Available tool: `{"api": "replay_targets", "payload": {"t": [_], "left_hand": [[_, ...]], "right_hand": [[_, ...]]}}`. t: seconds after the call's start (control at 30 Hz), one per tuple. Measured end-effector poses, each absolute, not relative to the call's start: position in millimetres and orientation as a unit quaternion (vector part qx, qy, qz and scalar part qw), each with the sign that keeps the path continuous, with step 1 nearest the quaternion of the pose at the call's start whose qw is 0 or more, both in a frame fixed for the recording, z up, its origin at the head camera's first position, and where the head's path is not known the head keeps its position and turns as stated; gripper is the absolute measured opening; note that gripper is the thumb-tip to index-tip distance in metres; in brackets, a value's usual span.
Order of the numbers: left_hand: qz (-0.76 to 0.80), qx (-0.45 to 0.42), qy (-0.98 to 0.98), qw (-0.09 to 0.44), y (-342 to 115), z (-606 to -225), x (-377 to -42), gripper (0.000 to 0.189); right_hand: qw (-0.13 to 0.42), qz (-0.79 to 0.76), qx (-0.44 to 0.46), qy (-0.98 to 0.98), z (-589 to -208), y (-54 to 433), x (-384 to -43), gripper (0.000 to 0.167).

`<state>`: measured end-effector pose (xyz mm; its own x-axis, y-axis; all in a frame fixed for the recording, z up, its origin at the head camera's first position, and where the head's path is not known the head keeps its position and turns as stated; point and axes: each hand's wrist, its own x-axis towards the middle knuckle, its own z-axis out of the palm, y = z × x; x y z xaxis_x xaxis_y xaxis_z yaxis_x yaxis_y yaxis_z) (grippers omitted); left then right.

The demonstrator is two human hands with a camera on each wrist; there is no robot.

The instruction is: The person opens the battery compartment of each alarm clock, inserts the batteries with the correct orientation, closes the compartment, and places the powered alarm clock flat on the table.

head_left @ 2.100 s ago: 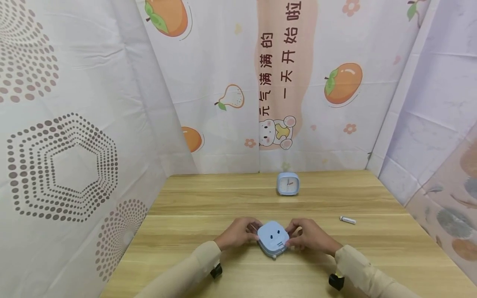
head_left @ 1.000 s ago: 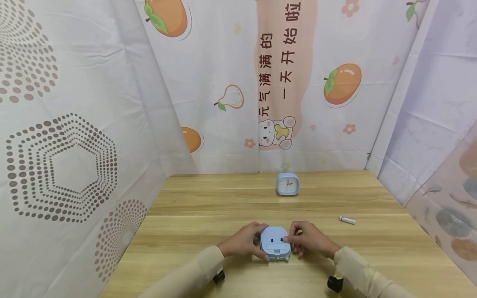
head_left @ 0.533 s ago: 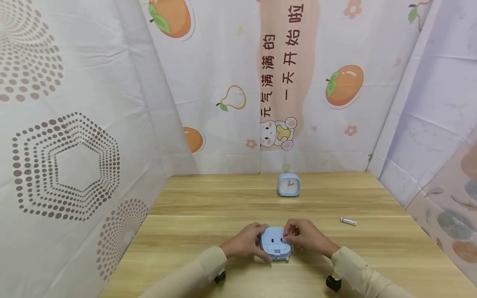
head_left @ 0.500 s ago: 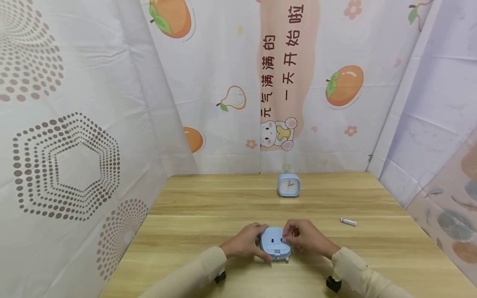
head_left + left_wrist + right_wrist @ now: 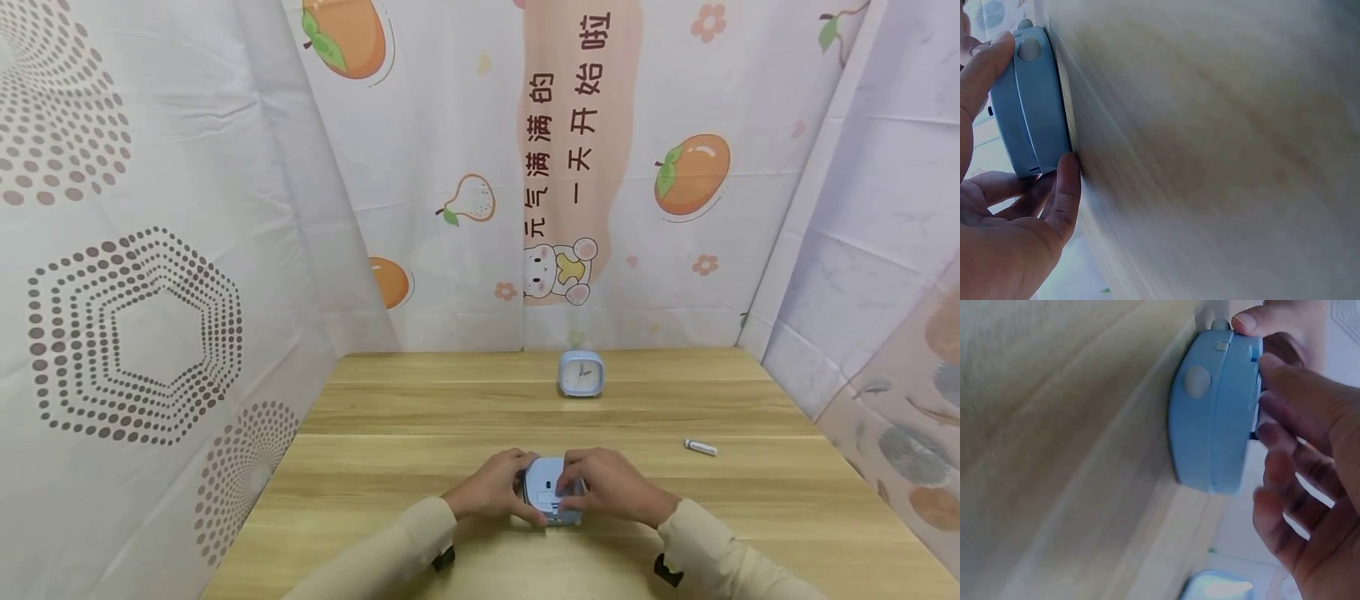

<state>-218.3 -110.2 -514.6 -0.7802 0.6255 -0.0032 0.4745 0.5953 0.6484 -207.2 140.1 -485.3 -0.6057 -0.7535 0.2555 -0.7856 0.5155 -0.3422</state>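
Observation:
A light-blue alarm clock (image 5: 537, 477) lies face down on the table, its back with a black knob (image 5: 548, 484) and a battery cover (image 5: 546, 497) facing up. My left hand (image 5: 491, 486) grips its left side, fingers at the far edge and thumb at the near edge. From the right my right hand (image 5: 611, 487) reaches over the back, thumb and forefinger apart at the battery cover and the other fingers loosely bent. It hides the clock's right part. In the right wrist view the clock's side (image 5: 1210, 437) shows two pale round feet.
A second light-blue clock (image 5: 581, 374) stands upright near the table's back edge, its dial facing me. A white battery (image 5: 701, 447) lies to the right of my right hand. Printed cloth curtains (image 5: 420, 167) close in the back and sides of the wooden table (image 5: 420, 417).
The clock was turned so its battery cover faces me. My right fingers left the right-hand knob and moved left and nearer, onto the battery cover area. My left hand kept its grip.

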Motion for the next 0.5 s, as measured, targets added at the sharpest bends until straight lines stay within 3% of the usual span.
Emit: {"api": "replay_targets", "payload": {"t": [0.23, 0.5], "left_hand": [[0.328, 0.312, 0.884, 0.114, -109.7, -515.8, -219.7, 0.088], [0.323, 0.317, 0.885, 0.111, -109.3, -516.5, -220.9, 0.087]], "right_hand": [[0.089, 0.125, 0.455, -0.877, -475.8, 127.9, -192.1, 0.012], [0.103, 0.097, 0.456, -0.879, -475.4, 120.9, -184.3, 0.026]]}}
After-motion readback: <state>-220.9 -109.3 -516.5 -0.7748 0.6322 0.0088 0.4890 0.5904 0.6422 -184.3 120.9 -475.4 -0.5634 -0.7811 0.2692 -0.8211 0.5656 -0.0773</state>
